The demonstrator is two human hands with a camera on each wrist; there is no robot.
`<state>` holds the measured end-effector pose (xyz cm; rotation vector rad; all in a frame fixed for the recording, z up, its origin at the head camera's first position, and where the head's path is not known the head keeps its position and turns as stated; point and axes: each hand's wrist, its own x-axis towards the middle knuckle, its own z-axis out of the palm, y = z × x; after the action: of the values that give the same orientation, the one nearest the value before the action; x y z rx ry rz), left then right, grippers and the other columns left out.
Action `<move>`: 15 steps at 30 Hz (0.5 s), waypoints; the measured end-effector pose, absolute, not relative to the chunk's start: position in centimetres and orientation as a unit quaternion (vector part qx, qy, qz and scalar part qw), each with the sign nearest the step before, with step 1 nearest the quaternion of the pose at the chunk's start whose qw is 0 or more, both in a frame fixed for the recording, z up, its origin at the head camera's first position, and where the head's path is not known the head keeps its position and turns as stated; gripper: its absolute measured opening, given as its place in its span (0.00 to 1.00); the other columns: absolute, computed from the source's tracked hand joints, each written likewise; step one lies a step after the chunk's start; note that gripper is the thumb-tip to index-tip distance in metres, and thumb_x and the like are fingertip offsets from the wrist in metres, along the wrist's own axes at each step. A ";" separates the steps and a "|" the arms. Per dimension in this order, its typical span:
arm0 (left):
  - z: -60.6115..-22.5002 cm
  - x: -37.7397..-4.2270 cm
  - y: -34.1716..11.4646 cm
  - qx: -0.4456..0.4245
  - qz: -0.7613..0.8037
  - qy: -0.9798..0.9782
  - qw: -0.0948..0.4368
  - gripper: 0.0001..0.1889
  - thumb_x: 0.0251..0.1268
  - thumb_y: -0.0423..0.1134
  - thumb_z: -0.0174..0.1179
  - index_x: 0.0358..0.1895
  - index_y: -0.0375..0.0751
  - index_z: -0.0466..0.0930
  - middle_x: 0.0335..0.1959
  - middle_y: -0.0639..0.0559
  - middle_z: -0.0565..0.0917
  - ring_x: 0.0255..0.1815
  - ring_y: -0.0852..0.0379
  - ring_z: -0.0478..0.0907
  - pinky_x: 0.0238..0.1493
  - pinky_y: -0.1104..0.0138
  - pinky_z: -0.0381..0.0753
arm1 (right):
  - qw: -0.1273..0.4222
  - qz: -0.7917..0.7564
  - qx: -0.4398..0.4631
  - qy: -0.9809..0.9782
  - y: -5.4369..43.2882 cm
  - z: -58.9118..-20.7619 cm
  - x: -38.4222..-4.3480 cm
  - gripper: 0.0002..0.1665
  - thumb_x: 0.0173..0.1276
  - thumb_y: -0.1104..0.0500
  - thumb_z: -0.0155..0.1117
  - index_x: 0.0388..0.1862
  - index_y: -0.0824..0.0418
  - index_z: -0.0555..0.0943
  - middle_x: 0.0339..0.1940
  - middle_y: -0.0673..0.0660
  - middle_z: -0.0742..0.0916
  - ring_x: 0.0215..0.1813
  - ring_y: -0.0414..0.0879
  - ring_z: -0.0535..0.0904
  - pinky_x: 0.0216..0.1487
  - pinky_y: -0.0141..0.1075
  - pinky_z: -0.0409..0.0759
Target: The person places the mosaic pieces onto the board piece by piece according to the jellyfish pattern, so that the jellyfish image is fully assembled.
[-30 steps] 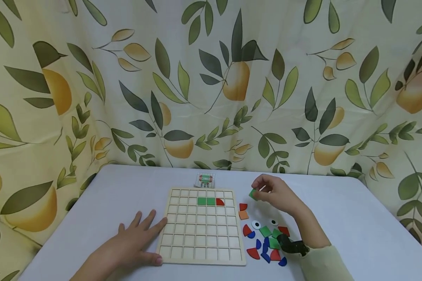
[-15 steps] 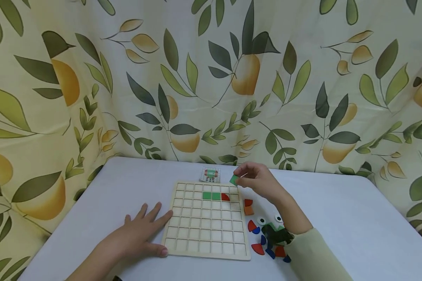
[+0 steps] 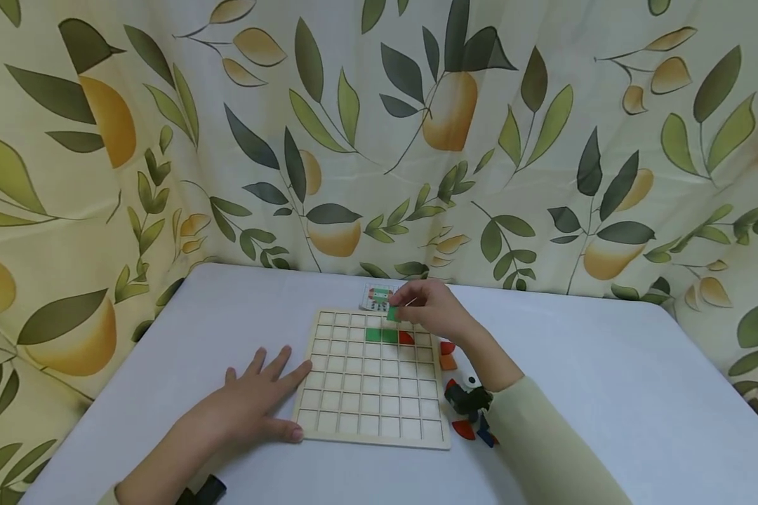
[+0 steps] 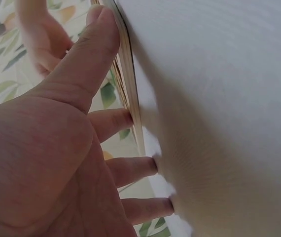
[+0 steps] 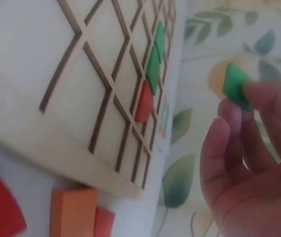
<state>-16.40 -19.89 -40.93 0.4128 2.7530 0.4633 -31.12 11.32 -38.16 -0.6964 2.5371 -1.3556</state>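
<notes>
A square wooden grid board lies on the white table. Two green square tiles and a red quarter-round tile sit side by side in its second row from the back. Above the board's back edge my right hand pinches another green square tile between thumb and fingertips. My left hand lies with spread, straight fingers at the board's left side; in the left wrist view its thumb and a finger touch the board's edge.
A small picture card lies behind the board, partly covered by my right hand. Loose tiles, including an orange square and a red quarter-round, lie right of the board, some hidden by my forearm. A patterned curtain hangs behind.
My right hand has carried the green square tile leftward from beside the board to above its back rows. My left hand has stayed at the board's left edge.
</notes>
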 end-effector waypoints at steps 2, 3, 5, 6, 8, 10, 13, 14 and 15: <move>-40.8 -16.6 -19.9 0.146 0.165 0.963 0.157 0.53 0.47 0.69 0.69 0.78 0.59 0.58 0.81 0.40 0.50 0.79 0.26 0.39 0.59 0.20 0.43 | 0.092 -0.457 -0.231 0.854 10.9 -38.1 -31.3 0.09 0.66 0.64 0.68 0.45 0.60 0.86 0.43 0.55 0.86 0.40 0.51 0.80 0.42 0.38 0.81; -40.8 -16.7 -19.9 0.147 0.165 0.962 0.157 0.53 0.47 0.69 0.69 0.78 0.59 0.58 0.81 0.40 0.50 0.79 0.26 0.39 0.59 0.20 0.43 | 0.095 -0.458 -0.228 0.854 10.7 -38.2 -31.4 0.09 0.66 0.64 0.68 0.44 0.59 0.86 0.42 0.55 0.86 0.40 0.51 0.80 0.41 0.38 0.81; -40.8 -16.8 -20.0 0.150 0.166 0.962 0.157 0.53 0.47 0.68 0.69 0.79 0.59 0.58 0.81 0.40 0.49 0.79 0.26 0.39 0.59 0.20 0.43 | 0.103 -0.461 -0.229 0.851 10.3 -38.5 -31.6 0.08 0.66 0.64 0.68 0.43 0.58 0.86 0.41 0.55 0.86 0.39 0.51 0.81 0.39 0.38 0.81; -40.8 -16.8 -20.0 0.150 0.166 0.962 0.158 0.53 0.47 0.68 0.69 0.79 0.59 0.58 0.81 0.40 0.49 0.79 0.25 0.39 0.59 0.20 0.43 | 0.106 -0.461 -0.231 0.850 10.0 -38.7 -31.7 0.07 0.66 0.64 0.68 0.43 0.57 0.86 0.41 0.55 0.86 0.38 0.51 0.81 0.39 0.38 0.81; -40.9 -16.8 -20.0 0.149 0.165 0.962 0.160 0.53 0.48 0.68 0.69 0.79 0.58 0.58 0.81 0.40 0.49 0.79 0.25 0.39 0.59 0.20 0.43 | 0.111 -0.459 -0.239 0.849 9.4 -39.1 -31.8 0.07 0.65 0.64 0.68 0.42 0.58 0.86 0.40 0.55 0.86 0.37 0.50 0.82 0.38 0.38 0.81; -41.0 -16.7 -20.0 0.148 0.166 0.962 0.161 0.53 0.47 0.68 0.69 0.78 0.58 0.58 0.81 0.40 0.49 0.79 0.25 0.39 0.59 0.20 0.43 | 0.111 -0.452 -0.248 0.849 8.7 -39.5 -32.0 0.07 0.65 0.64 0.68 0.41 0.58 0.86 0.39 0.54 0.86 0.37 0.49 0.81 0.39 0.38 0.80; -41.1 -16.6 -20.1 0.142 0.171 0.961 0.162 0.52 0.47 0.67 0.69 0.78 0.59 0.58 0.82 0.41 0.49 0.79 0.26 0.38 0.60 0.20 0.42 | 0.109 -0.444 -0.260 0.850 7.7 -40.0 -32.2 0.06 0.65 0.64 0.69 0.40 0.58 0.87 0.38 0.53 0.87 0.38 0.47 0.81 0.41 0.38 0.80; -41.1 -16.6 -20.1 0.141 0.172 0.961 0.162 0.52 0.47 0.67 0.69 0.78 0.59 0.58 0.82 0.41 0.49 0.79 0.27 0.38 0.60 0.20 0.42 | 0.110 -0.440 -0.266 0.850 7.4 -40.2 -32.3 0.05 0.65 0.64 0.70 0.40 0.58 0.87 0.38 0.53 0.87 0.38 0.46 0.81 0.42 0.37 0.80; -41.1 -16.6 -20.1 0.141 0.171 0.962 0.162 0.52 0.47 0.68 0.69 0.78 0.59 0.58 0.82 0.41 0.49 0.79 0.27 0.39 0.60 0.20 0.42 | 0.112 -0.433 -0.273 0.852 7.2 -40.4 -32.3 0.05 0.64 0.64 0.70 0.39 0.59 0.87 0.37 0.53 0.87 0.38 0.45 0.81 0.42 0.36 0.80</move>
<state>-16.62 -20.15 -41.11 0.4031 2.7445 0.4895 -32.35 7.18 -40.38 -0.8011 2.5004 -1.2720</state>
